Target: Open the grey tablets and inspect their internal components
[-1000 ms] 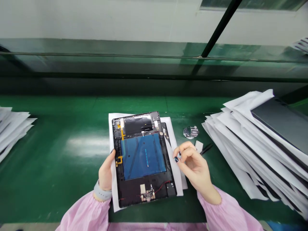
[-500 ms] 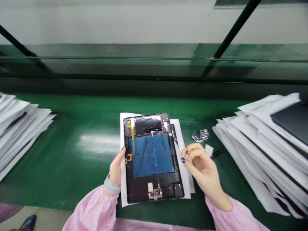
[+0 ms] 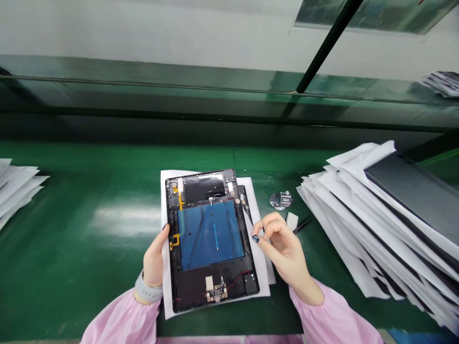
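An opened black tablet (image 3: 193,286) with a blue battery area, orange flex cables and a small circuit board lies on white sheets (image 3: 263,282) in front of me. My left hand (image 3: 155,255) grips its left edge together with the sheet, thumb on top. Beside the right edge, my right hand (image 3: 281,246) is closed in a pinch over the white sheet; what sits between the fingertips is too small to tell. Part of a second dark tablet (image 3: 242,192) shows from under the first at the upper right.
A shiny metal dispenser (image 3: 280,199), a small white block (image 3: 291,221) and black tweezers (image 3: 303,224) lie right of the tablet. Stacked white sheets with dark panels (image 3: 351,215) stand at the right, more sheets (image 3: 17,184) at the left. A ledge runs behind the green table (image 3: 89,267).
The camera view has shifted to the right, so the table items appear further left. Both hands keep nearly the same pose around the tablet.
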A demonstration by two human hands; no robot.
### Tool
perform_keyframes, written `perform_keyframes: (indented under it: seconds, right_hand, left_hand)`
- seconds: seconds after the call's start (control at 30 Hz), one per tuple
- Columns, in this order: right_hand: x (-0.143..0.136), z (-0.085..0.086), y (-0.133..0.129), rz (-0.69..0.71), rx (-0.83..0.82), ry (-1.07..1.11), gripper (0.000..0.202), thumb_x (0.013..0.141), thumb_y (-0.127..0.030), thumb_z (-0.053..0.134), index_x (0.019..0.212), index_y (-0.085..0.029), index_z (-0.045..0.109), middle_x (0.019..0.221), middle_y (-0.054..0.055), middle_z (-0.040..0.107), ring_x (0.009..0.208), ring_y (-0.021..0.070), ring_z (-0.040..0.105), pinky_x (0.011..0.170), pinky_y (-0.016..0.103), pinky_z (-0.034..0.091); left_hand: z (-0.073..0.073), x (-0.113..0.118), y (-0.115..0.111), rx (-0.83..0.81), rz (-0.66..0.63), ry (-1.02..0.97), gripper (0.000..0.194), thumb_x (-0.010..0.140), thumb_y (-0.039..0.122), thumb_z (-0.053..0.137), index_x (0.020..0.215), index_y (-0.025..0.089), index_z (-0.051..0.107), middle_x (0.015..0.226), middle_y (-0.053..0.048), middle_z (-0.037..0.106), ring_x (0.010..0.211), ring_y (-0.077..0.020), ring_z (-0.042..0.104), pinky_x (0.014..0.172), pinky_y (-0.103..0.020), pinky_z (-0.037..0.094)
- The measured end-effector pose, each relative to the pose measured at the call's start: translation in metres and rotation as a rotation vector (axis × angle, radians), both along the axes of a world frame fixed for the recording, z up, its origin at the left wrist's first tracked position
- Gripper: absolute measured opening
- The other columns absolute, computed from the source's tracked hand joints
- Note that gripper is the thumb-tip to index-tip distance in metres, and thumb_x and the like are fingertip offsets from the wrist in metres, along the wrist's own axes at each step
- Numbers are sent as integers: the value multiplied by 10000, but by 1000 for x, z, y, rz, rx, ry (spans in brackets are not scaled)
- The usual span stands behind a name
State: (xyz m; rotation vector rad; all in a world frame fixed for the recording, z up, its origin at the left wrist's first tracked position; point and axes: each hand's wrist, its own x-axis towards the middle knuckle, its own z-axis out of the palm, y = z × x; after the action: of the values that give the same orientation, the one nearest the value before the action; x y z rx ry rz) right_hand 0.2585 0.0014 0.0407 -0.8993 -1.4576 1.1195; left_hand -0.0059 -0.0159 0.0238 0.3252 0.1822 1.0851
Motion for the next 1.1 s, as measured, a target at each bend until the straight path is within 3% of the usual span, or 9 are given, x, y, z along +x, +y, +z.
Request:
perform_keyframes:
  seconds: [0.37, 0.63, 0.77, 1.1]
  right_hand:
    - [1, 2, -3, 28, 18, -32, 216, 930, -95, 581, 766, -221, 517, 847, -13, 467, 814, 180, 634, 726, 335, 474]
    - [4, -2, 2, -135, 34, 11, 132, 897, -115, 638, 896, -237, 586, 883, 20, 499, 805, 179, 567, 712, 309, 470]
    - [5, -5, 6, -166, 15, -8, 112, 896, -131, 645, 881, -236, 609, 927, 25, 487, 842, 170, 569, 770, 302, 482]
    - [5, -6, 8, -230, -52, -86, 79, 869, -204, 682, 846, -237, 614, 909, 26, 507, 816, 178, 612, 698, 283, 525]
  left_hand:
    - [-9, -6, -3, -100, 11, 40, 450, 1019, 219, 301, 1263, 150, 673, 1227, -61, 700, 1196, -281, 625, 1156, -398, 350]
    - [-3, 2, -2, -168, 76, 87, 421, 981, 236, 377, 1103, 141, 770, 983, -82, 794, 1124, -311, 678, 1113, -446, 427]
    - [-4, 3, -3, -215, 87, 120, 367, 962, 288, 460, 1086, 138, 771, 1005, -103, 793, 1148, -333, 664, 1096, -471, 448]
    - [4, 9, 0, -201, 92, 130, 278, 845, 365, 706, 1021, 169, 794, 970, -84, 800, 1131, -358, 669, 1084, -469, 465]
